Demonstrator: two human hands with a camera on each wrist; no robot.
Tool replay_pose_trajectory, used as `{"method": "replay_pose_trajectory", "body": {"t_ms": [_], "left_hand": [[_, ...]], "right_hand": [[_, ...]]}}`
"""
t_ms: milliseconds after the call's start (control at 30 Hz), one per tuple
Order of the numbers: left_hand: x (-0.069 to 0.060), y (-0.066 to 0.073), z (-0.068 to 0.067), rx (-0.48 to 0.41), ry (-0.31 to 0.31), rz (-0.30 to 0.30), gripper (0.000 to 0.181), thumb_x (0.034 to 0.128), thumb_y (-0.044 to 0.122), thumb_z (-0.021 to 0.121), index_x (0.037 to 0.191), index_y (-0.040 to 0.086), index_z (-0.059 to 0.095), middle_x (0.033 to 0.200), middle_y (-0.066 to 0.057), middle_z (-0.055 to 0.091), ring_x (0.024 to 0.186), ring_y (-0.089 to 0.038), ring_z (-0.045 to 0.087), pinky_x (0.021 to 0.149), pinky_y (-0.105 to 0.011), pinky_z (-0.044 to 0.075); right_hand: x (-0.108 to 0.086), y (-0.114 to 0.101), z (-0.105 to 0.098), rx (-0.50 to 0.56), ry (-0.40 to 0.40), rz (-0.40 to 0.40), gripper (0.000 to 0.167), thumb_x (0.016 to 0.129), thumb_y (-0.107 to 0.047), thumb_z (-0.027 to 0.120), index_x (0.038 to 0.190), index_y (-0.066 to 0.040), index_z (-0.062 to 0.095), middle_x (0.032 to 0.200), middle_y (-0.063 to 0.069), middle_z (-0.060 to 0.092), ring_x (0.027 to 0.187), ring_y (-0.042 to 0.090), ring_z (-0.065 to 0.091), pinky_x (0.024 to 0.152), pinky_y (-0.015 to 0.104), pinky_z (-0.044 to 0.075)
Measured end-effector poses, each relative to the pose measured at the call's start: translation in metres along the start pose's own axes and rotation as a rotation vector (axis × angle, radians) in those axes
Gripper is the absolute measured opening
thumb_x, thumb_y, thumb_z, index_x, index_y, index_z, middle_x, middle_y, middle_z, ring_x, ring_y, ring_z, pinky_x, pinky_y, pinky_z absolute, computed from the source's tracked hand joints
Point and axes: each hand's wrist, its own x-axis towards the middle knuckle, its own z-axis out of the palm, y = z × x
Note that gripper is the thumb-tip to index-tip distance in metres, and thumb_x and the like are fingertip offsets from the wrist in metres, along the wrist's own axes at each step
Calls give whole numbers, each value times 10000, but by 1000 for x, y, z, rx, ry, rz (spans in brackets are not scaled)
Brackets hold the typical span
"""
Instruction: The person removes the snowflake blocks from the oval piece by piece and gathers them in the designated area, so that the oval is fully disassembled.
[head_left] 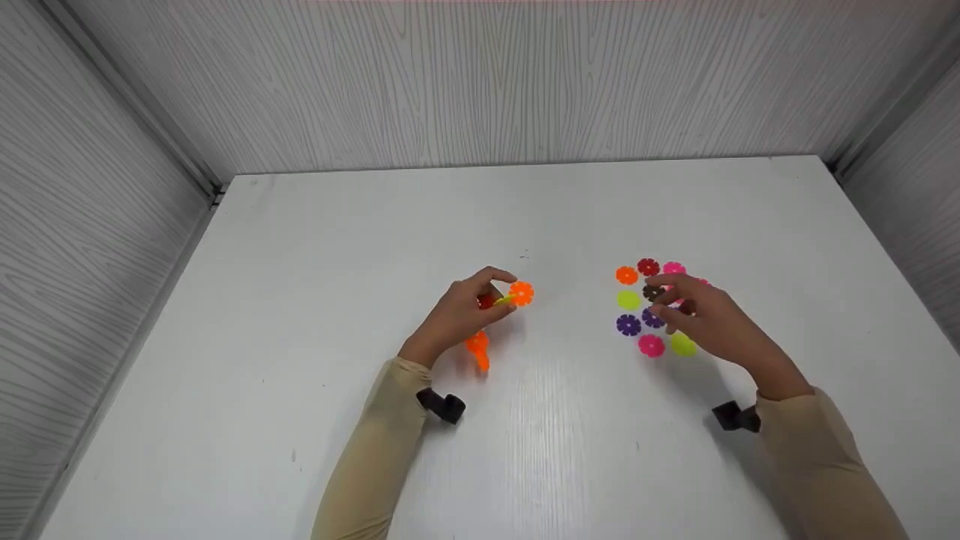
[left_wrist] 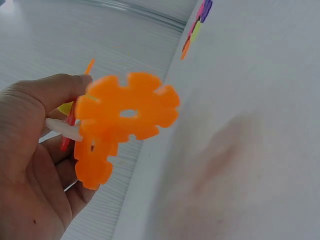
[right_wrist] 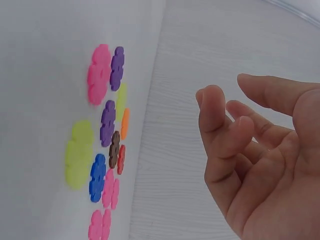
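Between thumb and fingers, my left hand (head_left: 459, 313) grips a cluster of joined notched plastic flower discs. An orange disc (head_left: 521, 293) sticks out past the fingertips, and more orange discs (head_left: 478, 343) hang below the palm. The left wrist view also shows a red disc (left_wrist: 69, 127), a whitish disc (left_wrist: 62, 128) and a bit of yellow in the cluster; the hand hides part of it. My right hand (head_left: 709, 319), holding nothing, hovers above loose discs with its fingers loosely bent. Under its fingertips lie a brown disc (head_left: 652, 293) and a purple disc (head_left: 652, 318).
Loose discs lie flat on the white table (head_left: 315, 300), among them an orange disc (head_left: 627, 275), a red disc (head_left: 649, 267), a yellow disc (head_left: 628, 300), a pink disc (head_left: 652, 346) and a blue disc (right_wrist: 97, 178). Grey wood-grain panels (head_left: 487, 82) stand around the table.
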Motion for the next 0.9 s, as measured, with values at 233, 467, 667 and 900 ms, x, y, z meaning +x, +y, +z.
{"method": "replay_pose_trajectory", "body": {"t_ms": [233,467,667,900], "left_hand": [[-1,2,0,13,-2,-24,304,913,235,661,1195,197,555,878,-58,659,689,-165,530,637,-251,439],[-2,5,3,96,16,-1,292,899,299,673,1179,256,606,791,-15,632,691,-148,532,643,-264,431],[-4,14,9,134,23,18,291,897,305,672,1176,248,610,699,-1,593,618,-124,498,608,-251,412],[-5,21,19,89,-16,57,276,903,284,666,1172,239,626,639,37,472,599,-113,433,590,-226,370]], "right_hand": [[15,-11,12,68,-32,-23,444,949,-98,586,1373,-61,461,1080,184,657,823,286,662,724,208,476],[29,-29,26,121,-81,8,474,952,-160,594,1399,-140,439,1124,133,635,846,291,672,787,327,549],[37,-40,42,145,-118,-5,490,949,-196,608,1405,-167,431,1158,128,625,842,320,673,690,320,540],[39,-42,55,84,-123,-54,569,899,-220,681,1409,-169,435,1243,146,612,954,252,656,788,383,554]]}}
